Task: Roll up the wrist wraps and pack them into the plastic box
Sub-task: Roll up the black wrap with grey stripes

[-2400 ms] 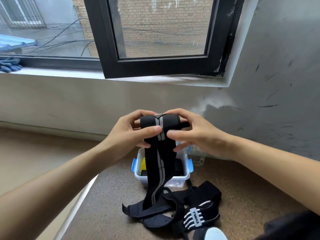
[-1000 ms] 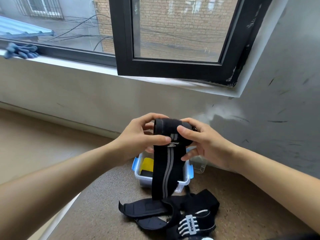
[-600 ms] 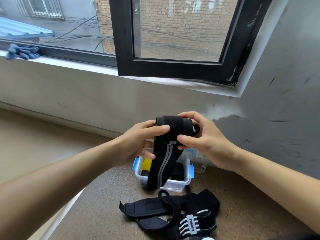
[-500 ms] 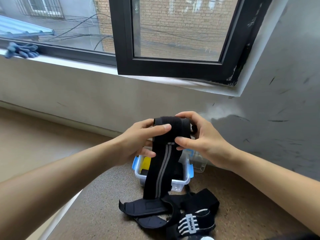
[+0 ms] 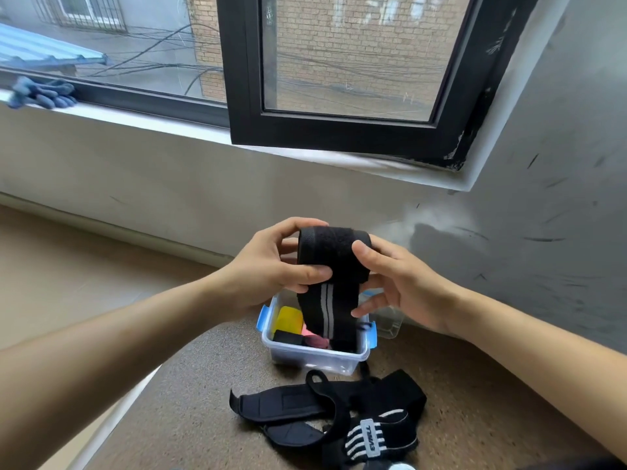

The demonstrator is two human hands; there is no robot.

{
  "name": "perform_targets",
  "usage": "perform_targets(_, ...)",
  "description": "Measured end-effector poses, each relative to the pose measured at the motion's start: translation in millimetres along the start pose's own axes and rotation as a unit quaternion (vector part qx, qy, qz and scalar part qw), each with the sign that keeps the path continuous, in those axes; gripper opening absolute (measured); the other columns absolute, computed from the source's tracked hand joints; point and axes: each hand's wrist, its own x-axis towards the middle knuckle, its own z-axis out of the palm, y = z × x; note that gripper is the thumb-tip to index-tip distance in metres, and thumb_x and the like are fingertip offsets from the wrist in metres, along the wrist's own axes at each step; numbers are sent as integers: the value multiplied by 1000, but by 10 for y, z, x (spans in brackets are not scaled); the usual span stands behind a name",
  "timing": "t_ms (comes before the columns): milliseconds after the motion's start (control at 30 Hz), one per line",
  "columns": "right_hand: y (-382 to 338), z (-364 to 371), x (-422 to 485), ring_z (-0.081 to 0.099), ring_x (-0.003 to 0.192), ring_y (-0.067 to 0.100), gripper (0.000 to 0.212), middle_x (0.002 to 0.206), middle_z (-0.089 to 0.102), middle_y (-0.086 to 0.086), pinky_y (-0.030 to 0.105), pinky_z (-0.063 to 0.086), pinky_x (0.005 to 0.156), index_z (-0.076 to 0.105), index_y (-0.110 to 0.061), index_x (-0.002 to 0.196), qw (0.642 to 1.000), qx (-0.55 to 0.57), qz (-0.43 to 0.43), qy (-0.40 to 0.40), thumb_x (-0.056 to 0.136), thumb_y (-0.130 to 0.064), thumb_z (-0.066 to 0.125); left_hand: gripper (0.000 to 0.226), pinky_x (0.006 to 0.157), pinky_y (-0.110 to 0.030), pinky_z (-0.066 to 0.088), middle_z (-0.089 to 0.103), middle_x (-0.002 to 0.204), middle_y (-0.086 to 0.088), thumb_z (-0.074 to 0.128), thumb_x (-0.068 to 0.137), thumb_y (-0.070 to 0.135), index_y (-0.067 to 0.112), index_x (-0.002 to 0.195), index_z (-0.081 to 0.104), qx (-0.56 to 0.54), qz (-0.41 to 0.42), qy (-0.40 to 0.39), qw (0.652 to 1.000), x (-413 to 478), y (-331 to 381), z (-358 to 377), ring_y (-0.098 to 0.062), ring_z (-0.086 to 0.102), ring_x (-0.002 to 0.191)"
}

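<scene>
While left hand (image 5: 268,266), right hand (image 5: 403,283) grip, wrap (image 5: 334,254) between

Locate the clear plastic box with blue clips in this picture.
In the head view, the plastic box stands centre on the speckled surface, under the hanging wrist wrap and just behind the loose black straps.

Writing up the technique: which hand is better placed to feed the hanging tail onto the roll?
Probably right: the right hand has free fingers beside the wrist wrap tail; the left hand pinches the roll.
</scene>
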Motion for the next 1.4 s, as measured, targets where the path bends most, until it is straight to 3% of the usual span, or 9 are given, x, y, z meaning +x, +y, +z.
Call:
perform_targets(200, -11, -5, -4, 72, 103, 29, 40, 121, 70, 13, 34, 61, 60, 58, -17, 138, 999, 36, -17, 0, 101, -33, 58, 58, 73, -33, 60, 73, 117, -6, 82, 81, 3, 27, 130, 63, -11, -34, -9, 999, 22, 13, 0, -22, 75, 103)
perform_targets(400, 8, -18, 8, 72, 107, 30, 39, 121, 70, 15, 41, 63, 71, 57, -14, 134, 997, 32, -62, 43, 96, -18, 65, 58, 66, -30, 59, 74, 122, -5, 75, 82, 45, 30, 135, 58, -24, -123, -61, 990, -10, 34, -12, -27, 75, 103)
perform_targets(533, 48, -16, 11, 72, 105, 33, 45, 119, 67, 18, 45, 62, 77, 54, -14, 133, 996, 9, -84, 36, 91, -9, 69, 60, 66, -30, 58, 75, 119, -9, 72, 83, 56, 25, 133, 61, -34, -139, -43, 989, -13, 67, -3, -29, 76, 101)
perform_targets(733, 39, 12, -11, 71, 105, 34, 54, 127, 59, 16, 44, 63, 75, 50, -21, 137, 996, -45, -81, 16, 92, 4, 68, 51, 59, -25, 57, 76, 114, -14, 79, 80, 34, 21, 127, 62, -44, -104, -7, 994, -18, 38, -24, -27, 76, 94)
perform_targets(900, -5, -6, -10, 70, 106, 38, 49, 133, 60, 18, 37, 61, 64, 54, -22, 137, 998, 63, 18, -11, 92, -40, 65, 57, 61, -26, 58, 74, 115, -16, 90, 74, 18, 24, 124, 64, -43, -63, 3, 997, 6, -6, -41, -32, 75, 101)
perform_targets(1000, 0, -4, 4, 70, 104, 40, 55, 129, 63, 18, 37, 61, 63, 56, -18, 136, 997, 69, 35, -2, 91, -50, 63, 56, 66, -32, 59, 72, 120, -13, 88, 77, 9, 29, 124, 64, -16, -26, 2, 1000, 3, -38, -29, -33, 75, 102)
perform_targets(1200, -6, -4, 6, 73, 98, 31, 48, 115, 68, 11, 33, 60, 61, 56, -11, 134, 995, 96, 1, 23, 90, -26, 69, 61, 59, -29, 60, 70, 125, -6, 82, 81, 1, 31, 130, 61, -2, -12, -15, 1000, 13, -51, 1, -31, 75, 99)
perform_targets(1333, 10, -28, 4, 73, 100, 30, 47, 121, 65, 11, 37, 61, 65, 55, -14, 134, 995, 80, -30, 47, 90, -14, 71, 72, 59, -29, 61, 69, 128, -8, 89, 76, 17, 32, 137, 55, 2, -70, -47, 996, 28, -63, -27, -32, 74, 105)
perform_targets(1400, 34, -31, 0, 74, 100, 30, 49, 123, 61, 11, 38, 62, 67, 55, -16, 133, 996, 46, -45, 63, 88, -8, 73, 67, 57, -28, 61, 72, 122, -10, 85, 76, 30, 32, 136, 55, -9, -91, -49, 995, 26, -62, -14, -31, 76, 97)
